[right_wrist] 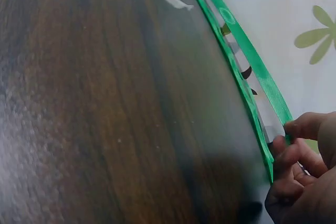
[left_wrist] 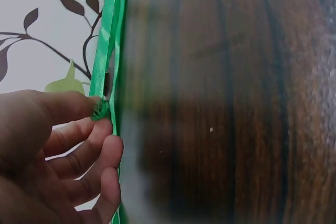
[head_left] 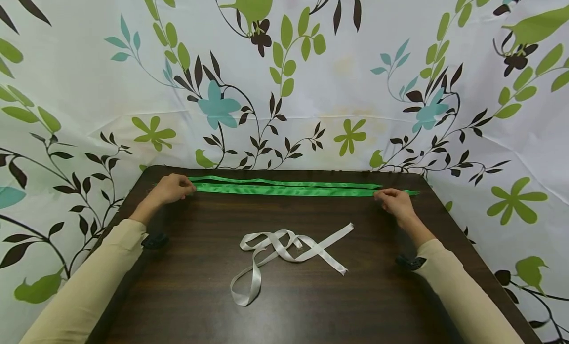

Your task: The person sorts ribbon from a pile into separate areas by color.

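Note:
Two lengths of green satin ribbon (head_left: 284, 190) run side by side along the table's far edge. At their left end, my left hand (head_left: 172, 188) pinches one length between thumb and forefinger. A frayed green tip (left_wrist: 100, 109) sticks out there in the left wrist view, while the other fingers curl loosely. My right hand (head_left: 395, 203) pinches the held green length (right_wrist: 257, 72) near its right end, drawing it fairly straight. The other green length (right_wrist: 236, 66) runs close beside it. Whether the two lengths join is hidden. A white ribbon (head_left: 255, 285) lies in loose crossing loops at mid-table, untouched.
The dark wood table (head_left: 186, 294) has its far edge close to a leaf-patterned cloth (head_left: 311, 136), which hangs behind and at both sides. A dark wrist device (head_left: 154, 241) sits at the left sleeve, another (head_left: 410, 263) at the right.

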A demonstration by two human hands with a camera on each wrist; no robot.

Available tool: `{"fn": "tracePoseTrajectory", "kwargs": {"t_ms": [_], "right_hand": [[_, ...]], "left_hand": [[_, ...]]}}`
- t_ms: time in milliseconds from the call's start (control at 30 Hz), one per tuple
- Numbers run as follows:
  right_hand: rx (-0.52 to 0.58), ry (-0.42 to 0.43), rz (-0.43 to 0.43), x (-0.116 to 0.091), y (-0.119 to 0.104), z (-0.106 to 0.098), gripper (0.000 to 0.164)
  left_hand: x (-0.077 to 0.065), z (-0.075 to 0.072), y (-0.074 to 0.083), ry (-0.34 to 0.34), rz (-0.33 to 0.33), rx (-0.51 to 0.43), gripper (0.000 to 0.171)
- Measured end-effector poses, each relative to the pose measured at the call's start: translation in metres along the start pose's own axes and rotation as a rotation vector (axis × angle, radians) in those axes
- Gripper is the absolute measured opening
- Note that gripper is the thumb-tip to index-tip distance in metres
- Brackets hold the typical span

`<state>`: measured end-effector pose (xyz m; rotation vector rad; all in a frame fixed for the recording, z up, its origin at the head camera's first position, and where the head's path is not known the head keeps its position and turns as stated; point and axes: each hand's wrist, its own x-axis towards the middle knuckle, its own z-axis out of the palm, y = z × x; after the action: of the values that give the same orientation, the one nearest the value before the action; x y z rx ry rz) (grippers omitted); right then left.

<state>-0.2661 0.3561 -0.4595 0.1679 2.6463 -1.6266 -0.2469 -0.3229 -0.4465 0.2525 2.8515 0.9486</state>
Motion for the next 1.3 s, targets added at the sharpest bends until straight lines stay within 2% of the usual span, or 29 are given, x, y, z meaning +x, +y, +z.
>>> {"fn": "tracePoseTrajectory", "kwargs": {"t_ms": [167, 467, 667, 1000, 1167, 1300], "right_hand": [[-0.111, 0.016, -0.011, 0.001, -0.001, 0.005, 0.044], [-0.21, 0.051, -0.012, 0.0, 0.0, 0.011, 0.038], [-0.232, 0.046, -0.027, 0.001, -0.001, 0.013, 0.033], [-0.214, 0.025, -0.014, -0.013, -0.007, 0.0, 0.044], [-0.288, -0.002, -0.083, -0.024, -0.017, -0.005, 0.051], [-0.356, -0.048, -0.155, -0.034, -0.033, -0.005, 0.055]], "left_hand": [[0.003, 0.001, 0.003, -0.018, -0.002, 0.009, 0.032], [0.005, 0.003, 0.003, -0.033, -0.014, 0.019, 0.03], [0.003, 0.003, 0.004, -0.032, 0.005, 0.036, 0.028], [-0.003, 0.004, 0.006, -0.035, 0.005, 0.035, 0.035], [-0.01, -0.001, 0.006, 0.011, 0.023, 0.063, 0.039], [-0.015, -0.008, 0.013, 0.043, 0.046, 0.072, 0.04]]}}
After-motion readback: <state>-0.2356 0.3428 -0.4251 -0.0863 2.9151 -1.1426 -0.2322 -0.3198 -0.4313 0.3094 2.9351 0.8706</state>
